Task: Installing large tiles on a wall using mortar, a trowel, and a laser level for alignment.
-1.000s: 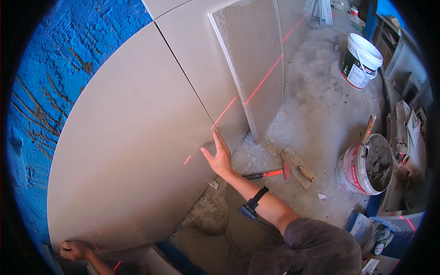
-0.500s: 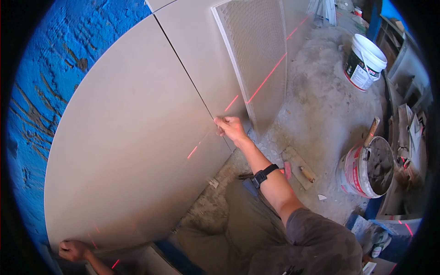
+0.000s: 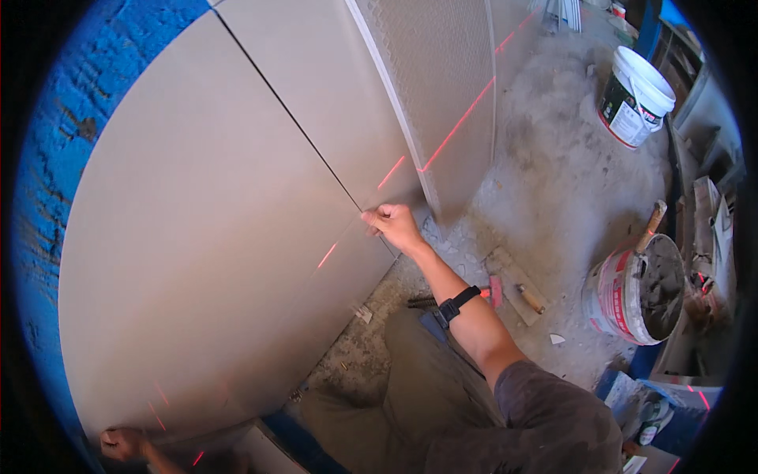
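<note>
A large beige wall tile (image 3: 189, 237) covers the left of the view, with a dark narrow joint (image 3: 296, 134) between it and a second beige tile (image 3: 316, 71). At the lower part of this joint is my right hand (image 3: 396, 227), thumb and fingers pinched together. Whatever it pinches is too small to make out. Down at the tile's lower left corner my left hand (image 3: 122, 444) is curled closed in shadow, and its fingertips are hidden. A black strap with a small device (image 3: 450, 309) circles my right forearm. Red laser lines cross the tiles.
A tile with a textured back (image 3: 442, 87) leans to the right of the joint. A trowel (image 3: 527, 296) and rubble lie on the dusty floor. Farther right stand a mortar bucket (image 3: 620, 296) with a wooden handle sticking up and a white-rimmed bucket (image 3: 632, 99).
The view has shifted, so the tiles' upper parts sit farther left. My right hand stays at the joint, still pinched. My left hand remains at the lower left corner.
</note>
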The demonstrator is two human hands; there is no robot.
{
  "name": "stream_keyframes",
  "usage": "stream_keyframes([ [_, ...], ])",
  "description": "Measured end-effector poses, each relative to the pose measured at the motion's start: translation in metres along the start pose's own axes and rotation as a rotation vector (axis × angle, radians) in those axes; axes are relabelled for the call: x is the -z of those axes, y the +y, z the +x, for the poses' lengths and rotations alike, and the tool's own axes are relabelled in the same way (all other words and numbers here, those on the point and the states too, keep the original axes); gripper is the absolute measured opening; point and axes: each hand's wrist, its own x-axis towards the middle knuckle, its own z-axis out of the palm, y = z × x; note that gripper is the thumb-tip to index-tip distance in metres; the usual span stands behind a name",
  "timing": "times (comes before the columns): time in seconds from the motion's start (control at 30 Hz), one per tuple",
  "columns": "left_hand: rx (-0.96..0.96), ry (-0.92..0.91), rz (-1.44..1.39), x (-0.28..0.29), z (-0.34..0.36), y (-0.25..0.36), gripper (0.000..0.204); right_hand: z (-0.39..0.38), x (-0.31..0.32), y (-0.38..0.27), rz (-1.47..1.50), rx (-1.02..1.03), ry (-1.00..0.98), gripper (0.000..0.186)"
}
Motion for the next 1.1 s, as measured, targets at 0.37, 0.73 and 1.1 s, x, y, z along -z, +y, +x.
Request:
stream_keyframes([
  [0.37, -0.626, -0.564, -0.269, 0.092, -0.214, 0.185, 0.031, -0.036, -0.044, 0.023, -0.138, 0.141, -0.176, 0.047],
  [0.73, -0.365, -1.027, -0.251, 0.121, -0.289, 0.302, 0.035, -0.095, -0.069, -0.010, -0.018, 0.397, -0.648, 0.035],
  [1.1, -0.199, -1.167, -0.160, 0.124, -0.291, 0.310, 0.025, -0.047, -0.090, 0.031, -0.125, 0.400, -0.547, 0.034],
])
